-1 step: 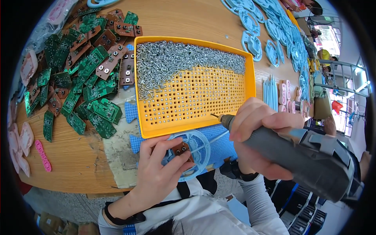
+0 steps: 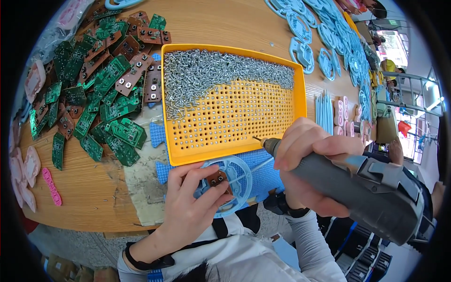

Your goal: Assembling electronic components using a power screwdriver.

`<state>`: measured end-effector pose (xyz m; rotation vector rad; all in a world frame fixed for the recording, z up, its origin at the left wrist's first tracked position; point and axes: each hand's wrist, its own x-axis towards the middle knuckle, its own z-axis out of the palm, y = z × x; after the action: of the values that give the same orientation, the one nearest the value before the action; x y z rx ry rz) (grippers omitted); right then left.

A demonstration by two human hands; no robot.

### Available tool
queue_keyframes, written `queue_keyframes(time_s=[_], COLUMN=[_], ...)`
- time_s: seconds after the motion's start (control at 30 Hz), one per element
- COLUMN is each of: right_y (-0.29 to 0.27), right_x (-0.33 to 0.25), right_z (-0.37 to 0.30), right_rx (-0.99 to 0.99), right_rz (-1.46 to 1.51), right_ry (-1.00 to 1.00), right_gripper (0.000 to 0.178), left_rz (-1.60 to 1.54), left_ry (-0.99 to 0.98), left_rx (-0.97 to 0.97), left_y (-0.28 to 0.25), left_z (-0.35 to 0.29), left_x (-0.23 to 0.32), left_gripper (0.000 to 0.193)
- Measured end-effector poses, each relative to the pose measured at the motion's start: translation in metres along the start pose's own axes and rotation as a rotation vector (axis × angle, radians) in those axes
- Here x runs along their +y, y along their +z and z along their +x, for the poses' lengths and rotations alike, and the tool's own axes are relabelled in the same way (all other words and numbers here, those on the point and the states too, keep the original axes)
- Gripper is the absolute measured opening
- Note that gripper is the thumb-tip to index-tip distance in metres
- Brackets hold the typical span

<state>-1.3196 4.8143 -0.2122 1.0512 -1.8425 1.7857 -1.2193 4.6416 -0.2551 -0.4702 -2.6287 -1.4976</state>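
Note:
My right hand [image 2: 312,164] is wrapped round a dark grey electric screwdriver [image 2: 350,188]. Its thin bit [image 2: 256,138] points left, over the near right part of a yellow screw tray [image 2: 304,96]. Small silver screws [image 2: 225,63] lie heaped at the tray's far side, and many sit in the rows of holes in its perforated plate. My left hand [image 2: 190,197] grips a light blue round plastic housing [image 2: 245,171] on the blue foam mat [image 2: 268,176]. Its fingers press on a small brown circuit board [image 2: 217,178] inside the ring; the palm hides part of both.
Green and brown circuit boards [image 2: 101,94] are piled at left, near pink plastic parts [image 2: 32,164] and a bright pink strip [image 2: 51,187]. Blue housings [image 2: 299,28] spread along the far right. Light blue sticks [image 2: 324,112] and pink pieces [image 2: 339,113] lie right of the tray.
The rear of the electric screwdriver has shifted very slightly left and down with my right hand. My left hand and the housing have stayed in place.

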Motion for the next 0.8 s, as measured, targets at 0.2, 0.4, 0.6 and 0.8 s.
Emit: queue_keyframes(time_s=[0.2, 0.4, 0.6, 0.8], right_y=[-0.006, 0.003, 0.028, 0.036], right_x=[-0.018, -0.08, -0.078, -0.074], right_z=[0.013, 0.007, -0.017, -0.028], right_rx=[0.012, 0.037, -0.053, -0.021], right_rz=[0.053, 0.017, 0.315, 0.306], right_ry=[-0.082, 0.083, 0.163, 0.153], right_gripper=[0.072, 0.052, 0.015, 0.015], left_rz=[-0.014, -0.017, -0.01, -0.024], left_ry=[0.012, 0.02, 0.029, 0.039], left_rx=[0.012, 0.022, 0.033, 0.062], left_y=[0.002, 0.002, 0.002, 0.004], left_z=[-0.002, -0.003, -0.002, -0.002], left_x=[-0.003, -0.003, -0.002, -0.003], left_gripper=[0.031, 0.031, 0.031, 0.03])
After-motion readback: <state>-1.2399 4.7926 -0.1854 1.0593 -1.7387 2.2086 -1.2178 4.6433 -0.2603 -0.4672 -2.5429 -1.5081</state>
